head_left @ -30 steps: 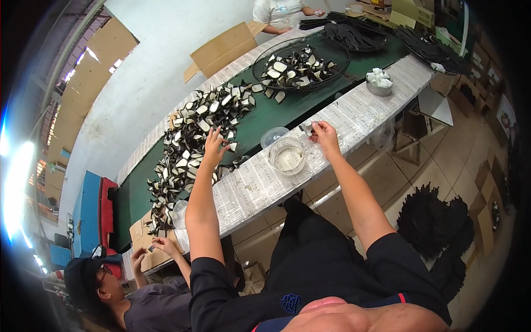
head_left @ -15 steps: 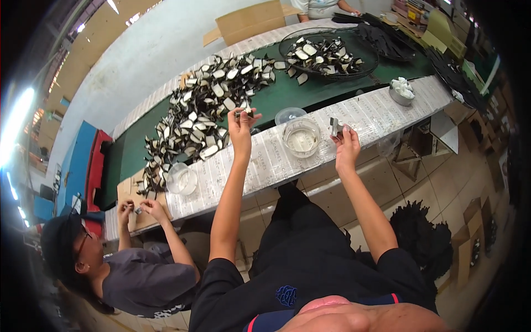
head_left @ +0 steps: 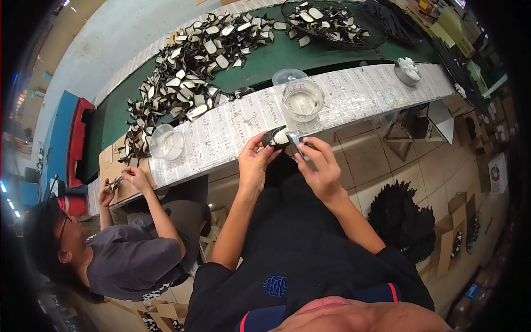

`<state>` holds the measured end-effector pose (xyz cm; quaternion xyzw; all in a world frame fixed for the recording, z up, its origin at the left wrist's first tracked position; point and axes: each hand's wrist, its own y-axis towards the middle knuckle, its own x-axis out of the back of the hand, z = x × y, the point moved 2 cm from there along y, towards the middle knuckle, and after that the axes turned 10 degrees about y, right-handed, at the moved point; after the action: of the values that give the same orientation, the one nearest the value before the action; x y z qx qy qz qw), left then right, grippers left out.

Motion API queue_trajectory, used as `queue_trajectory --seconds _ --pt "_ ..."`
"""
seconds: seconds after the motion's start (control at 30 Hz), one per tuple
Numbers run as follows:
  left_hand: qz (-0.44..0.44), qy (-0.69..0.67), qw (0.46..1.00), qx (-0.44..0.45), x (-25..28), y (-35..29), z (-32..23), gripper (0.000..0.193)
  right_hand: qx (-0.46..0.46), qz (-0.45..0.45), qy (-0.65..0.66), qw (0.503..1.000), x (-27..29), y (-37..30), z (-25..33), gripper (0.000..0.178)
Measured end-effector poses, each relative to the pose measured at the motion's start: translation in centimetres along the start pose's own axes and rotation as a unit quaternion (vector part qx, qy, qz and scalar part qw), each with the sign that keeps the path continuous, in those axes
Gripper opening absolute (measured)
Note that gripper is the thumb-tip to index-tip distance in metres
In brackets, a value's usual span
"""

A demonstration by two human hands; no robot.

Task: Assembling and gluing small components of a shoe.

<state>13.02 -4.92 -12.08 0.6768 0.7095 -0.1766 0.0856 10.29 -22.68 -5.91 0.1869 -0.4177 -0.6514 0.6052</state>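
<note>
My left hand (head_left: 254, 165) pinches a small black piece with a white inner pad (head_left: 280, 136), held up just in front of the table's near edge. Against its right side my right hand (head_left: 322, 170) presses a small grey metal-looking piece (head_left: 293, 138), gripped between thumb and fingers; its exact kind is too small to make out. A clear round tub (head_left: 287, 105) stands on the table just beyond both hands, with a clear lid (head_left: 289, 75) behind it. Similar black-and-white pieces (head_left: 188, 77) lie heaped on the green surface at the far left.
A co-worker (head_left: 133, 249) at the left handles a small piece near another clear tub (head_left: 166, 145). A round tray (head_left: 381, 45) of pieces lies at the back. To the right is a metal bowl of white bits (head_left: 408, 77). Black material (head_left: 401, 221) is piled on the floor.
My hands have come together, lower and closer to my body; they were apart above the table. The black piece and the grey piece now meet. The view has shifted downward.
</note>
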Motion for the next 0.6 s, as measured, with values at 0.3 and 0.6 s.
queue_trajectory --seconds 0.3,0.6 --pt "-0.005 -0.053 0.999 0.0 0.3 -3.2 -0.1 0.038 0.04 0.057 -0.013 0.997 -0.7 -0.9 2.0 0.037" --pt "0.018 -0.048 0.999 -0.003 -0.2 -4.5 -0.9 0.035 0.045 0.078 -0.013 0.996 -1.2 -1.3 2.3 0.037"
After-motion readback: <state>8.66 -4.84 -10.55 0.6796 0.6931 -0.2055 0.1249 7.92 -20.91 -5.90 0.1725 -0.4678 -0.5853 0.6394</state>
